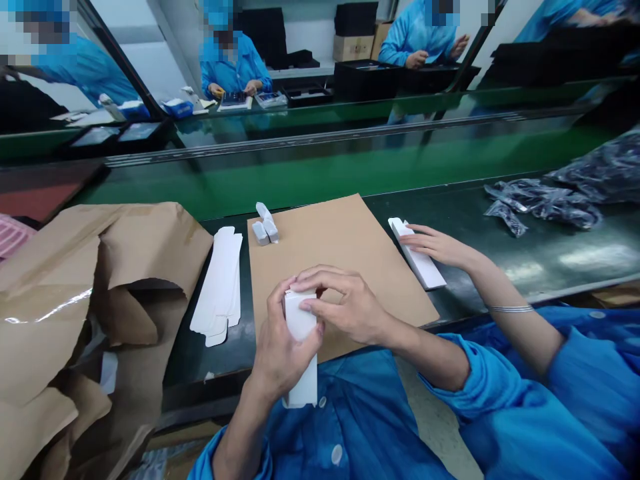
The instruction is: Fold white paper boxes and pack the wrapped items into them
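Note:
A slim white cardboard box (301, 383) stands tilted in front of my blue jacket. My left hand (275, 353) is wrapped round its middle. Across the top end lie the bent fingers of my right hand (357, 307), with the thumb pressed on the box's front face; the top edge is partly hidden. Beneath both hands is a brown cardboard sheet (345, 233). Several flat white carton blanks (220, 287) are stacked left of it, and small wrapped white pieces (266, 227) sit on its far left corner.
A co-worker's hand (440, 247) rests on another white box (423, 260) at the right. Torn brown paper packaging (145, 247) fills the left side. Clear plastic-wrapped items (545, 203) lie far right. Beyond the green belt line (300, 170), other people work.

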A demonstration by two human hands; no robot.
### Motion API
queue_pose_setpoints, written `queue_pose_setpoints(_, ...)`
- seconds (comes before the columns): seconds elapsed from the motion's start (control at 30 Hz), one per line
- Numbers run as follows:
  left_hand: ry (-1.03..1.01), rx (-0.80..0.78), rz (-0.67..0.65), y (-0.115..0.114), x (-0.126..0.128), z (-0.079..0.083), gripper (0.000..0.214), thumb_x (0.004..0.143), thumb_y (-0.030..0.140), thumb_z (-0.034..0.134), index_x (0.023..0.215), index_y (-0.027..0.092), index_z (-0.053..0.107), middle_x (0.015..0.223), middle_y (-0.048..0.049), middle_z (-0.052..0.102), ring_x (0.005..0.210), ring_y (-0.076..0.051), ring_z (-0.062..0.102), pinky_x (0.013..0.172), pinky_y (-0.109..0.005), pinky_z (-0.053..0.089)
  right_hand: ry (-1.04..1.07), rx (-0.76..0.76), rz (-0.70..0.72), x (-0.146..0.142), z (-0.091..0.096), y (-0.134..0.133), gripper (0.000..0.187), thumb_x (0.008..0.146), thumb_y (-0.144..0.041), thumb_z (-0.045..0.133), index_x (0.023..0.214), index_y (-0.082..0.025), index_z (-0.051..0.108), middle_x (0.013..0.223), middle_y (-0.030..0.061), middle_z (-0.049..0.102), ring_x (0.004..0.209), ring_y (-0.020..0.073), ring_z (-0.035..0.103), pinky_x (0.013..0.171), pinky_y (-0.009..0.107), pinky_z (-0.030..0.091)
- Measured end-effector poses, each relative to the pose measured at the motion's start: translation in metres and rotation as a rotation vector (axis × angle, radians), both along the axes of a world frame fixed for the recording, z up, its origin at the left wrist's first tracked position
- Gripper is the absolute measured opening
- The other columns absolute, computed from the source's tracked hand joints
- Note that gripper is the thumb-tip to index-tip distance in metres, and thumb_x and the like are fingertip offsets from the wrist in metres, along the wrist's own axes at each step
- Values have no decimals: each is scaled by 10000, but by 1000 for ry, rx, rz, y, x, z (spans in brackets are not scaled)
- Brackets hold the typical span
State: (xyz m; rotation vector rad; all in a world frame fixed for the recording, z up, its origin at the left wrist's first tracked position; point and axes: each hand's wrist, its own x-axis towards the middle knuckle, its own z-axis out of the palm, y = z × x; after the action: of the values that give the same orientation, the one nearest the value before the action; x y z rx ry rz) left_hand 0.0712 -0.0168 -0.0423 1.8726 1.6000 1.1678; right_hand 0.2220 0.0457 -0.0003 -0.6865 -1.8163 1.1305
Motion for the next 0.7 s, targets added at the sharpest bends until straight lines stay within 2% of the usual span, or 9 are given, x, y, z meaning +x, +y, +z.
queue_pose_setpoints(0.13,33,-10,20,0,2,-1,659,826,309,633,1386,224,296,1360,-156,476,1206,-284,567,910,-422,530,42,-27,-105,-4,-9,-11,158,823,-129,659,951,-191,726,1061,62,719,1036,176,667,962,357,523)
queue_pose_setpoints(0.27,-33,26,19,1,5,1,670,812,292,639,1388,222,303,1354,-147,484,1209,-273,567,931,-409,523,126,-148,-112,-4,-13,-15,306,787,-136,701,1083,-210,696,1127,56,711,1073,179,660,933,339,541)
queue_pose_setpoints(0.33,-53,34,22,2,5,1,671,803,279,644,1385,221,314,1356,-143,484,1220,-270,560,949,-407,515,165,-112,-130,-3,-14,-15,279,782,-153,716,1054,-213,705,1103,56,722,1074,188,662,939,355,539)
queue_pose_setpoints(0.4,-57,15,23,1,4,-1,675,796,271,649,1384,216,322,1376,-146,472,1243,-274,543,969,-412,504,155,-13,-157,-4,-16,-16,187,791,-162,712,974,-202,721,1053,65,737,1039,197,675,937,376,538)
queue_pose_setpoints(0.5,-100,-46,52,0,4,-6,698,783,261,664,1391,210,326,1423,-154,441,1289,-286,505,1006,-426,482,92,119,-142,-7,-21,-15,169,811,-142,678,970,-190,712,1046,76,738,1004,191,680,908,368,544)
queue_pose_setpoints(0.57,-175,-98,98,2,5,-11,706,787,270,671,1399,207,326,1434,-156,440,1297,-289,499,1025,-432,470,36,140,-108,-11,-24,-10,170,822,-133,653,979,-180,701,1069,81,730,1027,187,667,921,365,531)
queue_pose_setpoints(0.63,-281,-156,151,6,7,-16,723,810,313,667,1424,210,300,1442,-157,445,1303,-288,497,1044,-434,456,-102,66,-41,-18,-26,4,174,844,-151,626,1009,-162,683,1106,90,713,1058,183,648,919,351,522)
queue_pose_setpoints(0.7,-382,-220,187,13,5,-23,758,849,387,634,1469,214,235,1486,-163,403,1351,-292,447,1074,-437,430,-289,-46,71,-25,-27,28,190,866,-175,603,1040,-136,669,1095,97,707,1017,175,654,851,312,533)
